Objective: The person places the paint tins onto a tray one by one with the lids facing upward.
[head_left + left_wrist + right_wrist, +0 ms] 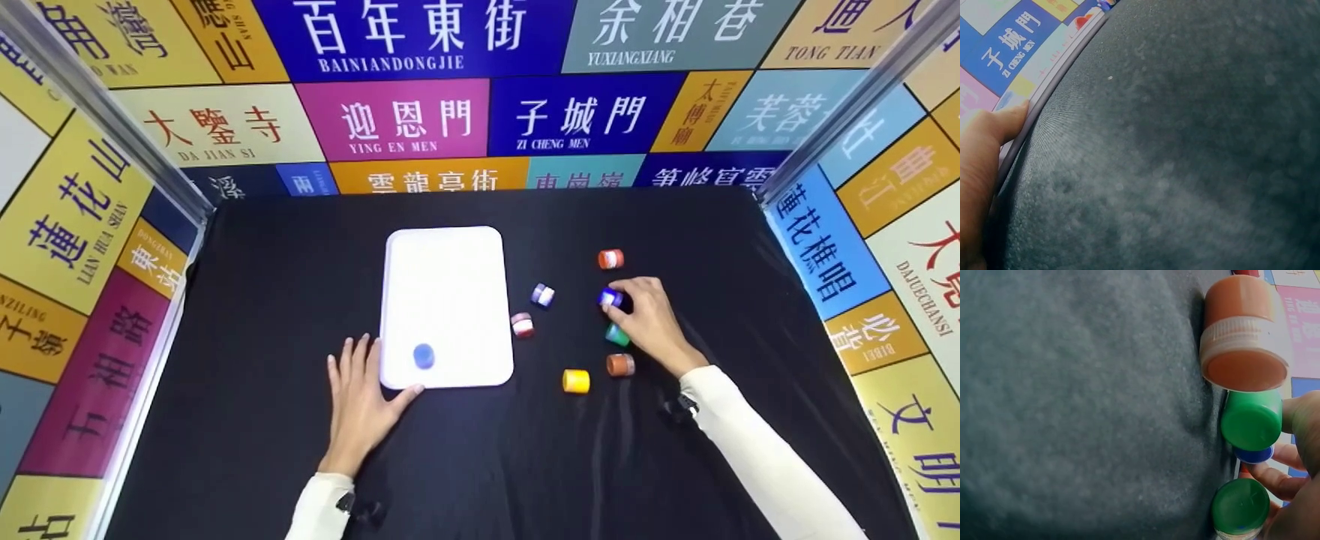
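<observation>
Between thumb and fingers, my right hand (649, 319) pinches a small dark blue paint jar (610, 298) in the head view. The right wrist view has this blue jar (1255, 454) mostly hidden behind a green jar (1251, 421). My left hand (361, 401) lies with fingers straight and spread at the near left corner of a white rounded board (450, 292), the thumb on its near edge. In the left wrist view the thumb (1012, 121) is at the board's rim. On the board sits a round blue piece (424, 356).
A red-orange jar (611, 259) lies beyond my right hand; a brown-orange jar (620, 365) and a yellow jar (576, 381) lie nearer. Between board and hand are a purple jar (543, 295) and a dark red jar (523, 325). Sign-covered walls (420, 120) enclose the black cloth (465, 465).
</observation>
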`<state>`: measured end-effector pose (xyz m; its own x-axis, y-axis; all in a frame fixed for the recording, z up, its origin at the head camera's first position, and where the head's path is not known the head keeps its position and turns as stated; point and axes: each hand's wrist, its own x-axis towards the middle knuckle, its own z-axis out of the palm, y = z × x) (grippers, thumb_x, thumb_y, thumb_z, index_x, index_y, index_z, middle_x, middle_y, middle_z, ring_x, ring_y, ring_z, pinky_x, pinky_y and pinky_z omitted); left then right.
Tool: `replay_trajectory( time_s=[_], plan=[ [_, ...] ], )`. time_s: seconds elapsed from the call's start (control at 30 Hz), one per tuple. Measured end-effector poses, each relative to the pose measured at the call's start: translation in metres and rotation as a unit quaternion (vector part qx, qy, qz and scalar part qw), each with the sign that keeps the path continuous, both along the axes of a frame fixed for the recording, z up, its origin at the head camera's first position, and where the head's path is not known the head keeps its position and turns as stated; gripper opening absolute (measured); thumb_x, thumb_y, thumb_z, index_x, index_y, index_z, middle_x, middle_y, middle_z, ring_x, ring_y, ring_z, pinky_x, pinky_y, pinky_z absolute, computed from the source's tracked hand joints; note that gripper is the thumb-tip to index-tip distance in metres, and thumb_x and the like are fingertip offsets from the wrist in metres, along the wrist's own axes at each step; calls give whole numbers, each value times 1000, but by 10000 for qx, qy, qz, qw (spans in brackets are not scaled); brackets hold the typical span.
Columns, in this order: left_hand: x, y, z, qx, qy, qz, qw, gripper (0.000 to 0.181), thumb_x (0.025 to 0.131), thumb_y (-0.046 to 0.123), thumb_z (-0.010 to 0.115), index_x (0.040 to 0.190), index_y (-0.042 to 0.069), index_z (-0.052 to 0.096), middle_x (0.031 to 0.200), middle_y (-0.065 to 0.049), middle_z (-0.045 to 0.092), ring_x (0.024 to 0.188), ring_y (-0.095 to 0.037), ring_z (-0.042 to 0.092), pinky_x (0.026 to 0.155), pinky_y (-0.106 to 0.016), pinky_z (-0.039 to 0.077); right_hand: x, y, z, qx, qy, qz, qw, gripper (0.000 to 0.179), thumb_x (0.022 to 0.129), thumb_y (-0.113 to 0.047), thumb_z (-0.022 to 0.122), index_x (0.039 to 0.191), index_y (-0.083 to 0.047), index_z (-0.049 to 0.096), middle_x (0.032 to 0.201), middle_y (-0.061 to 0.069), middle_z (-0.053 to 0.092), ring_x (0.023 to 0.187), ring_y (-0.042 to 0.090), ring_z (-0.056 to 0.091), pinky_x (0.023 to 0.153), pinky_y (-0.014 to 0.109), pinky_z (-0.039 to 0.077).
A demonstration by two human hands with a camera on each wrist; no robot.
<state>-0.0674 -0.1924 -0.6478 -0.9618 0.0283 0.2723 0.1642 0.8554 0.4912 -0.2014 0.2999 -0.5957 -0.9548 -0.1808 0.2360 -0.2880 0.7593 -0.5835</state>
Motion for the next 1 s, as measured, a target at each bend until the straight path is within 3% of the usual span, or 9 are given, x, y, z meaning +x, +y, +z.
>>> replay_trajectory(
  time_s=[0.37, 1.0],
  plan=[
    [1, 0, 1, 80, -5, -7, 10000, 107, 89, 68, 81, 165, 1, 46, 171, -27, 41, 165, -49, 23, 132, -72, 3, 0, 3, 2, -29, -147, 32, 9999, 39, 89, 0, 86, 126, 8, 76, 117, 27, 75, 120, 46, 57, 107, 60, 47],
    [0, 0, -1, 59, -46, -8, 10000, 109, 88, 67, 83, 166, 1, 45, 171, -28, 40, 165, -49, 21, 132, -71, 3, 9, -6, 9, -405, -188, -269, 9986, 40, 92, -9, 87, 126, 6, 72, 120, 25, 73, 121, 42, 57, 106, 55, 47]
  ],
)
